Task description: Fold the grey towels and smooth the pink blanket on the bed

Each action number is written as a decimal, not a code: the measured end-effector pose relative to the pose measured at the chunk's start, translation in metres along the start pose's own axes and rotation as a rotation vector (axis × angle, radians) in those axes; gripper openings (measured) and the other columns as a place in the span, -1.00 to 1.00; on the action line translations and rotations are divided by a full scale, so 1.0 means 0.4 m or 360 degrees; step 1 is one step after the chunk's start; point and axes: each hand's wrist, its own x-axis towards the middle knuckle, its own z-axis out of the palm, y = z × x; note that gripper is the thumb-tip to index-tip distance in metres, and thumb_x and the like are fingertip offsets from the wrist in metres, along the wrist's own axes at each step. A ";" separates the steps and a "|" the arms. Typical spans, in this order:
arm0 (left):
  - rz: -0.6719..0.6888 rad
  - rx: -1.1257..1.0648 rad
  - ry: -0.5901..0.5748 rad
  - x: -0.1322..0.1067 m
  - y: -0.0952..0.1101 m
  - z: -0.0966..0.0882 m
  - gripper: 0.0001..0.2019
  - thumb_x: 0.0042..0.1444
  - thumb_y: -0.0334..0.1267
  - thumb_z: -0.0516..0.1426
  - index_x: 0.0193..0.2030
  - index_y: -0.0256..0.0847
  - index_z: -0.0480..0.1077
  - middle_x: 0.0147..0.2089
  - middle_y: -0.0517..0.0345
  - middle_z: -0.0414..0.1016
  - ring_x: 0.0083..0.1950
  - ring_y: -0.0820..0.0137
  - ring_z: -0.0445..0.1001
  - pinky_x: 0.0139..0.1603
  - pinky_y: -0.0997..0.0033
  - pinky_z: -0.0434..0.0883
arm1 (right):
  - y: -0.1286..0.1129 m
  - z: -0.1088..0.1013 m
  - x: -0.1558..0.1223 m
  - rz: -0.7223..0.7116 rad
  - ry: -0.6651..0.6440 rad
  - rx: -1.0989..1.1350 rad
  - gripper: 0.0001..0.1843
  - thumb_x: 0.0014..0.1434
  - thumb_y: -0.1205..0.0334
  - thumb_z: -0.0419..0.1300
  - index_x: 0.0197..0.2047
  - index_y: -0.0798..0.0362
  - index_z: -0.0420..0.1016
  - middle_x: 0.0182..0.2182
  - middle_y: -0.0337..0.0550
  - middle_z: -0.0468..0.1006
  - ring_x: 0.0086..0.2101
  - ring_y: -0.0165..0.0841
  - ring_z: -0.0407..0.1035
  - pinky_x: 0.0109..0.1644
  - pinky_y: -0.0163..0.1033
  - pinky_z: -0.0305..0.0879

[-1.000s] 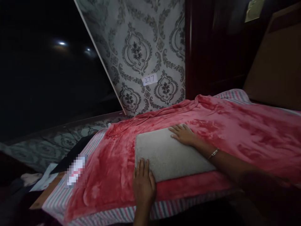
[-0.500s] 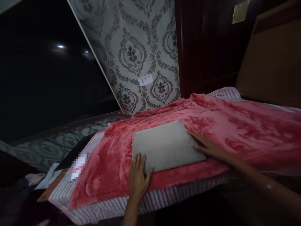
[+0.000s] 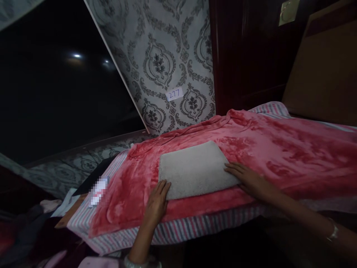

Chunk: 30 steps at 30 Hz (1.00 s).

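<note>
Right hand (image 3: 252, 182) moved down grey fuzzy mat (image 3: 195, 169) to 4 o'clock; left hand (image 3: 155, 203) at 8 o'clock. Fingers straight, close together. Mat flat on red blanket (image 3: 131, 190); seems smoothed, edges maybe left.

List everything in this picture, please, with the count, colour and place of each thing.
Pad: 1, grey, flat on the blanket
Blanket: 1, red and pink, over the striped cover
Striped cover: 1, white, pink and grey, beneath
Label: 1, white, "277", on the wallpaper
Wallpaper: 1, grey patterned, behind
Large panel: 1, black, left
Upright panel: 1, dark red, back right
Plate: 1, gold-coloured, on that panel
Board: 1, brown, far right
Pixelated item: 1, white and red, cover's left end
Heap: too dark to count, mixed colours, lower left
Wristbands: 2, pale, one per wrist
Left grip: 1, bare, at the pad's near left corner
Right grip: 1, bare, at the pad's right edge
</note>
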 end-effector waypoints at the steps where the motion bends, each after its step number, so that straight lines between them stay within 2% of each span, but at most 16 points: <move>1: 0.0002 0.0006 0.0009 0.005 0.002 -0.004 -0.28 -0.02 -0.63 0.03 0.31 -0.13 0.39 0.37 0.00 0.38 0.39 0.21 0.34 0.41 0.05 0.32 | 0.002 -0.002 0.006 0.0004 0.0021 0.0038 -0.28 0.06 0.43 0.02 0.31 0.05 0.41 0.29 0.00 0.38 0.32 -0.13 0.17 0.37 0.13 0.21; 4: 0.0021 -0.0023 0.0073 0.020 -0.004 -0.022 -0.35 -0.02 -0.62 0.02 0.20 -0.10 0.49 0.25 0.02 0.51 0.28 0.21 0.46 0.35 0.04 0.38 | 0.003 -0.016 0.034 0.0045 0.0174 0.0229 -0.41 0.12 0.37 0.00 0.19 0.00 0.52 0.16 0.00 0.51 0.22 -0.14 0.33 0.30 0.12 0.30; 8: 0.0063 -0.0156 0.0251 0.022 -0.040 -0.062 -0.33 -0.08 -0.61 -0.01 0.16 -0.11 0.51 0.17 0.05 0.58 0.19 0.23 0.53 0.26 0.08 0.45 | -0.020 -0.054 0.065 0.0004 0.0562 0.0447 -0.56 0.21 0.30 0.01 0.05 -0.03 0.58 0.01 -0.03 0.60 0.09 -0.19 0.45 0.18 0.02 0.42; 10: 0.0051 -0.0205 0.0208 0.005 -0.048 -0.084 -0.32 -0.11 -0.61 -0.02 0.15 -0.12 0.51 0.14 0.05 0.59 0.17 0.24 0.54 0.25 0.08 0.45 | -0.043 -0.072 0.063 -0.0054 0.0670 0.0504 -0.63 0.22 0.28 0.04 0.01 -0.02 0.57 -0.01 -0.03 0.60 0.08 -0.20 0.46 0.15 -0.04 0.44; 12: -0.0002 -0.0171 0.0049 -0.020 -0.027 -0.101 -0.32 -0.12 -0.60 0.00 0.16 -0.13 0.50 0.14 0.03 0.59 0.19 0.20 0.53 0.34 -0.03 0.35 | -0.071 -0.085 0.052 -0.0080 0.0674 0.0545 -0.66 0.23 0.29 0.06 0.02 -0.02 0.54 -0.02 -0.04 0.61 0.05 -0.22 0.48 0.13 -0.08 0.45; 15: 0.0019 -0.0056 -0.0105 -0.047 0.076 -0.112 -0.26 -0.08 -0.55 0.10 0.32 -0.14 0.36 0.31 -0.05 0.44 0.36 0.03 0.35 0.45 -0.30 0.09 | -0.112 -0.095 0.035 -0.0109 0.0649 0.0583 -0.65 0.22 0.33 0.06 0.02 -0.02 0.52 -0.10 -0.06 0.63 -0.07 -0.25 0.53 0.03 -0.13 0.49; 18: 0.0315 -0.0099 -0.0048 -0.028 0.227 -0.100 -0.17 0.01 -0.48 0.16 0.47 -0.10 0.12 0.48 -0.04 0.20 0.49 0.03 0.15 0.47 -0.28 0.06 | -0.149 -0.110 0.035 -0.0137 0.0703 0.0586 -0.67 0.22 0.34 0.07 0.00 -0.03 0.51 -0.16 -0.08 0.62 -0.14 -0.26 0.53 -0.05 -0.17 0.50; 20: 0.0366 -0.0152 0.0049 0.010 0.315 -0.087 -0.21 0.06 -0.48 0.14 0.47 -0.19 0.11 0.45 -0.09 0.25 0.44 0.06 0.23 0.44 -0.18 0.19 | -0.168 -0.123 0.040 -0.0144 0.0742 0.0559 -0.69 0.22 0.33 0.09 0.00 -0.04 0.51 -0.17 -0.10 0.62 -0.12 -0.26 0.53 -0.03 -0.17 0.49; 23: 0.0219 -0.0219 0.0094 0.071 0.389 -0.077 -0.38 0.04 -0.56 0.06 0.30 -0.28 0.33 0.20 -0.14 0.53 0.15 0.10 0.52 0.18 0.03 0.47 | -0.175 -0.128 0.034 -0.0135 0.0759 0.0556 -0.70 0.25 0.33 0.09 0.01 -0.06 0.51 -0.15 -0.12 0.62 -0.08 -0.27 0.52 0.06 -0.16 0.46; 25: 0.0153 -0.0269 0.0093 0.095 0.399 -0.081 -0.44 -0.02 -0.61 0.02 0.15 -0.25 0.44 0.00 -0.09 0.62 -0.04 0.15 0.60 0.00 0.13 0.53 | -0.159 -0.109 0.015 -0.0038 0.0749 0.0609 -0.65 0.26 0.28 0.12 0.11 -0.07 0.46 -0.03 -0.09 0.60 0.01 -0.24 0.50 0.16 -0.10 0.43; 26: 0.0153 -0.0312 0.0107 0.100 0.396 -0.088 -0.44 -0.05 -0.62 0.01 0.10 -0.24 0.47 -0.05 -0.07 0.63 -0.09 0.16 0.60 -0.04 0.16 0.54 | -0.145 -0.092 0.002 0.0046 0.0745 0.0654 -0.56 0.25 0.21 0.18 0.20 -0.07 0.40 0.09 -0.05 0.54 0.09 -0.20 0.45 0.22 -0.05 0.39; 28: 0.0163 -0.0433 0.0178 0.098 0.382 -0.109 -0.42 -0.11 -0.62 0.01 0.08 -0.23 0.47 -0.09 -0.03 0.63 -0.11 0.18 0.60 -0.07 0.20 0.52 | -0.108 -0.047 -0.024 0.0283 0.0743 0.0800 -0.22 0.17 0.03 0.29 0.40 -0.07 0.17 0.31 0.06 0.32 0.26 -0.09 0.28 0.31 0.08 0.29; 30: 0.0165 -0.0588 0.0239 0.090 0.364 -0.143 -0.41 -0.12 -0.60 0.01 0.08 -0.21 0.46 -0.11 0.01 0.64 -0.10 0.20 0.59 -0.07 0.24 0.50 | -0.073 0.001 -0.042 0.0558 0.0716 0.1028 0.06 0.07 -0.14 0.35 0.50 -0.06 -0.05 0.40 0.14 0.14 0.32 -0.01 0.17 0.32 0.13 0.27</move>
